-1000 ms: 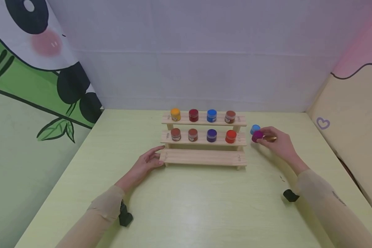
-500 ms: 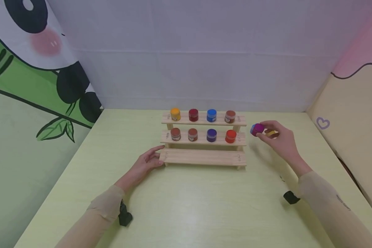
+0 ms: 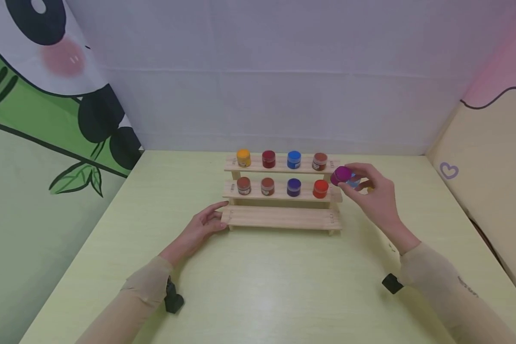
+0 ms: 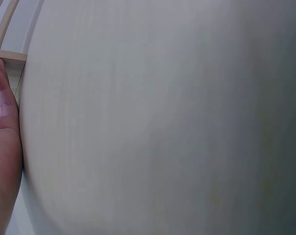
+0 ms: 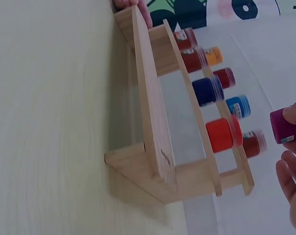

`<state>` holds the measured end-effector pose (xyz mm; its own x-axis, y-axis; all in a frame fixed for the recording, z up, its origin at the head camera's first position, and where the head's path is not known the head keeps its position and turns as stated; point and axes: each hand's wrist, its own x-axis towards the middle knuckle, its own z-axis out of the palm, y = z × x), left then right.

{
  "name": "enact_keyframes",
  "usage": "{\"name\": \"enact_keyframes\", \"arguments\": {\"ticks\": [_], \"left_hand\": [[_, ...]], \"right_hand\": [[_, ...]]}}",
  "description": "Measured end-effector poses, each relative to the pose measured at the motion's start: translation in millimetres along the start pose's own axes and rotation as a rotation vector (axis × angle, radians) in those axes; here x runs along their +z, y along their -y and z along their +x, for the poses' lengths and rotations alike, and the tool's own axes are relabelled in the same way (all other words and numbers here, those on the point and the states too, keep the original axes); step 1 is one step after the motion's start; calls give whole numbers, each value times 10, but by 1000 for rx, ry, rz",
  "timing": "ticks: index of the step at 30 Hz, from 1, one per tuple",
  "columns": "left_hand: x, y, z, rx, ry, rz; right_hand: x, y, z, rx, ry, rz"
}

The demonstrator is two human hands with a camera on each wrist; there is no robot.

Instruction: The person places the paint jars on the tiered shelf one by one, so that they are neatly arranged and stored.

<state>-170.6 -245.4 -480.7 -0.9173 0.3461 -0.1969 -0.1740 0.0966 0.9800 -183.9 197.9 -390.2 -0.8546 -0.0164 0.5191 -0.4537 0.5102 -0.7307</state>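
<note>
A purple-lidded paint jar (image 3: pixel 341 176) is pinched between the thumb and fingers of my right hand (image 3: pixel 376 196), raised by the right end of the stepped wooden rack (image 3: pixel 281 218). In the right wrist view the purple jar (image 5: pixel 283 126) appears apart from the rack. My left hand (image 3: pixel 199 228) holds the left end of the rack's lowest step, with fingers and thumb either side of it. The middle step bears two brown jars, a dark blue jar (image 3: pixel 294 188) and a red jar (image 3: pixel 320 189). Yellow, dark red, blue and brown jars line the top step.
Behind my right fingers, a light blue jar (image 3: pixel 353 181) and a bit of yellow show, partly hidden. The rack stands on a pale wooden table (image 3: pixel 266 286). A light cloth wall (image 3: pixel 284 95) rises behind it, with printed panels at both sides.
My right hand has lifted the purple jar and moved it left, up to the rack's right end. My left hand has stayed at the rack's left end.
</note>
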Motion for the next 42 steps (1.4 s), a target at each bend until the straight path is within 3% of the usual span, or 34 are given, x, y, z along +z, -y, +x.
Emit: {"name": "enact_keyframes", "arguments": {"ticks": [8, 13, 22, 29, 34, 42], "left_hand": [[1, 12, 16, 3, -1, 3], [-2, 23, 19, 15, 0, 3], [4, 11, 11, 29, -2, 14], [11, 11, 13, 33, -5, 20], [15, 15, 12, 26, -8, 24], [3, 20, 20, 19, -8, 31]], "right_hand": [[332, 318, -160, -50, 76, 107], [611, 274, -264, -78, 115, 161], [1061, 271, -410, -27, 191, 218], [1409, 266, -480, -74, 260, 238], [1601, 283, -486, -74, 312, 219], [1762, 376, -423, -41, 383, 98]]}}
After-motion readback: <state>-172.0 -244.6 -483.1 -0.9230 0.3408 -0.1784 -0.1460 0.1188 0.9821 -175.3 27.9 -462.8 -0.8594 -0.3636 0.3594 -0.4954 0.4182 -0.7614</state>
